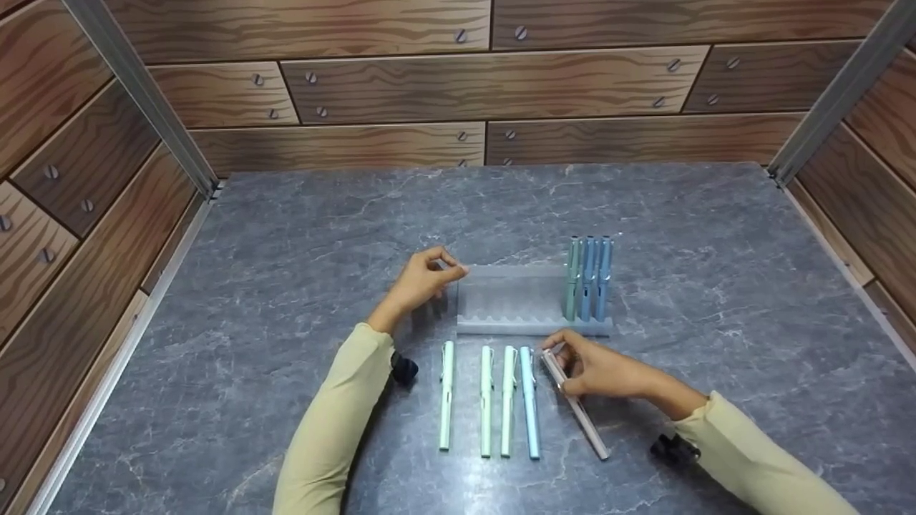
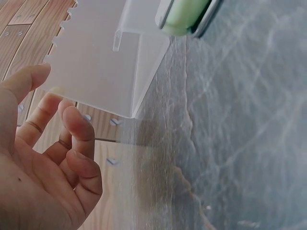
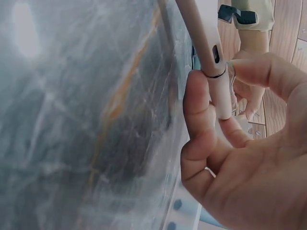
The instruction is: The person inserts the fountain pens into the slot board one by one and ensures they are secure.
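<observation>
My left hand (image 1: 421, 280) pinches the upper left corner of a clear plastic pen stand (image 1: 509, 299) between thumb and fingers; the left wrist view shows the fingertips at the notched edge of the sheet (image 2: 96, 57). Three capped pens stand in its right-hand slots: a dark green one (image 1: 572, 286) and two blue ones (image 1: 587, 275). In front of the stand, my right hand (image 1: 608, 368) grips a pale pink pen (image 1: 588, 425) by its cap, the pen slanting toward the front right. Thumb and fingers close around the pen (image 3: 204, 38) in the right wrist view.
Left of the pink pen, a light blue pen (image 1: 529, 408) and three light green pens (image 1: 486, 408) lie roughly parallel on the grey marbled table (image 1: 322, 214). Wood-patterned panels (image 1: 486, 86) and metal posts (image 1: 143, 100) enclose the table's back and sides.
</observation>
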`<state>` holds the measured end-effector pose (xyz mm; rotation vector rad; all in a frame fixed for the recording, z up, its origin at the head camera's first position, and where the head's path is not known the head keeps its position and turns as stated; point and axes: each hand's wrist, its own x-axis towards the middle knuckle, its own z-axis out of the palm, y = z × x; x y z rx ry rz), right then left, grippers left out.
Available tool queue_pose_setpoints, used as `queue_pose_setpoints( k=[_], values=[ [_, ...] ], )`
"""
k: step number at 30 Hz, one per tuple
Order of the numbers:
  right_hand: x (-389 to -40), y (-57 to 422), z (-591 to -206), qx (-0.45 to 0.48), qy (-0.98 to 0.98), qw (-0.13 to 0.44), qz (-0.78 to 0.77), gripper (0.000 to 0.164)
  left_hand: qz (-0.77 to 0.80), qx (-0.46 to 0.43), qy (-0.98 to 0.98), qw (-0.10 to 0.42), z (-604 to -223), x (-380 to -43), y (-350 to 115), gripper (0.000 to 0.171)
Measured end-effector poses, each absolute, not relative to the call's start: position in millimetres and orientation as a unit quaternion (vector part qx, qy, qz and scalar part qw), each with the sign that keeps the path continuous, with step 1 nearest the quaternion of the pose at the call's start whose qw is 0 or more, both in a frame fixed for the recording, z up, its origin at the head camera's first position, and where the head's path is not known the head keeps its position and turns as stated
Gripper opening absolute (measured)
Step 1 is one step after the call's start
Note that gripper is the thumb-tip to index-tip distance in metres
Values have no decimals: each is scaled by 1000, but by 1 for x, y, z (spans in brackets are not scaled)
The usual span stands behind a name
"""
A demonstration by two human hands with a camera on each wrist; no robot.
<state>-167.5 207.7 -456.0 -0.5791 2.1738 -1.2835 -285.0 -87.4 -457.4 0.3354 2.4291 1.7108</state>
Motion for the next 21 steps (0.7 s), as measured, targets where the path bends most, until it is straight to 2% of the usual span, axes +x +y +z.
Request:
queue_pose_setpoints(
  k=[15, 21],
  values=[
    [-172, 217, -445, -234, 751, 276, -552, 60, 579, 111, 804, 78, -459, -285, -87, 15],
    [-171, 221, -437, -256, 756, 244, -551, 56, 570, 106, 809, 97, -458, -285, -88, 14]
  ],
)
